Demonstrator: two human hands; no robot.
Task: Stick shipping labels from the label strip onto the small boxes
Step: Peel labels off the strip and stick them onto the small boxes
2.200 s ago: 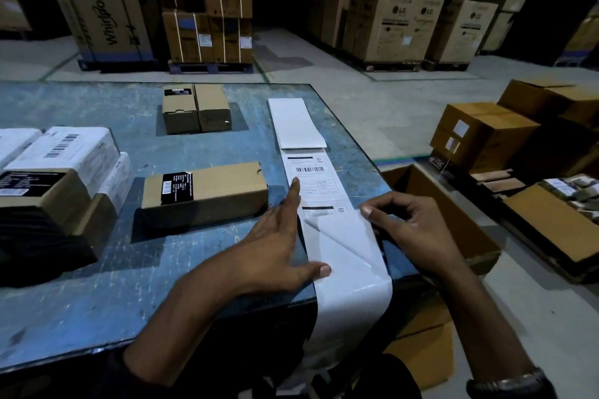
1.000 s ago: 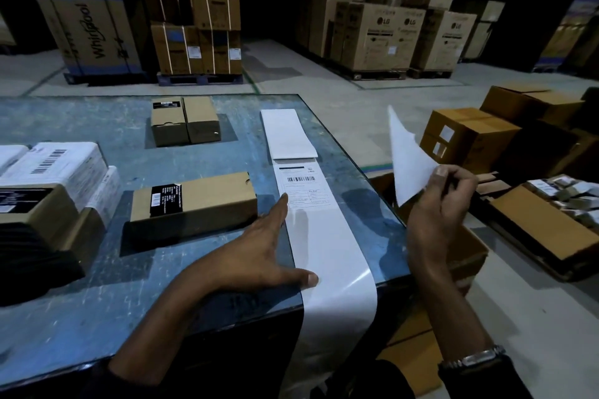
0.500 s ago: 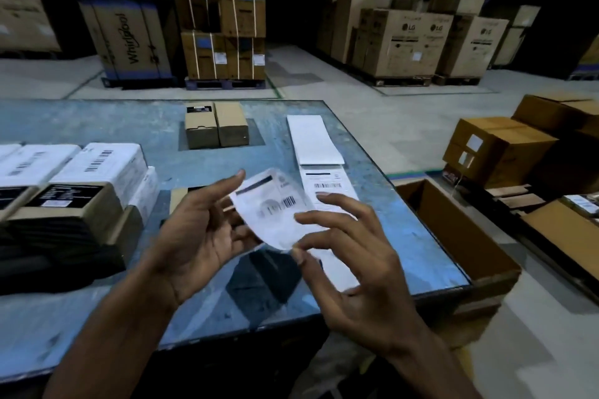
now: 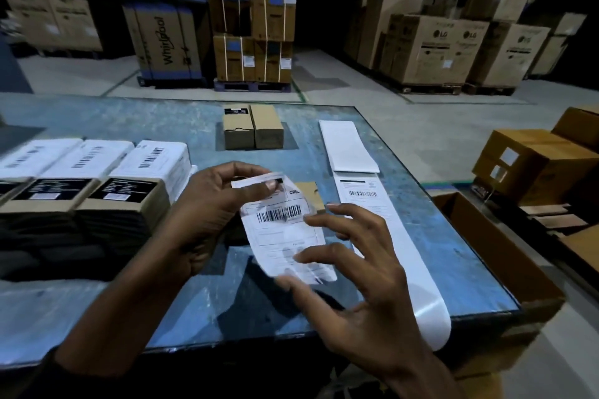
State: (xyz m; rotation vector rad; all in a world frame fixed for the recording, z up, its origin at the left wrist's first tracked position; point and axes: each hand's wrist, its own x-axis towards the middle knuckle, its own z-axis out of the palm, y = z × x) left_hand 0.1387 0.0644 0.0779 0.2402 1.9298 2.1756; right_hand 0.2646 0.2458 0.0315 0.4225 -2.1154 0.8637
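A peeled shipping label (image 4: 285, 230) with a barcode hangs in the air over the blue table (image 4: 162, 120), held between both hands. My left hand (image 4: 210, 207) pinches its top edge with the thumb. My right hand (image 4: 356, 272) has its fingers spread, with the thumb and middle fingertip pinching the label's lower edge. Behind the label, a small brown box (image 4: 311, 192) shows only one corner. The label strip (image 4: 359, 196) lies to the right and droops over the table's front edge. Two small boxes (image 4: 252, 129) stand side by side at the far middle.
Rows of small boxes with white labels on top (image 4: 152, 162) fill the table's left side. An open carton (image 4: 486, 236) stands on the floor off the table's right edge, more brown cartons (image 4: 534, 165) beyond it. Pallets of large cartons (image 4: 252, 36) line the back.
The label was peeled off the strip by my right hand and carried left. My left hand left the strip and took the label's top edge. The view has shifted left.
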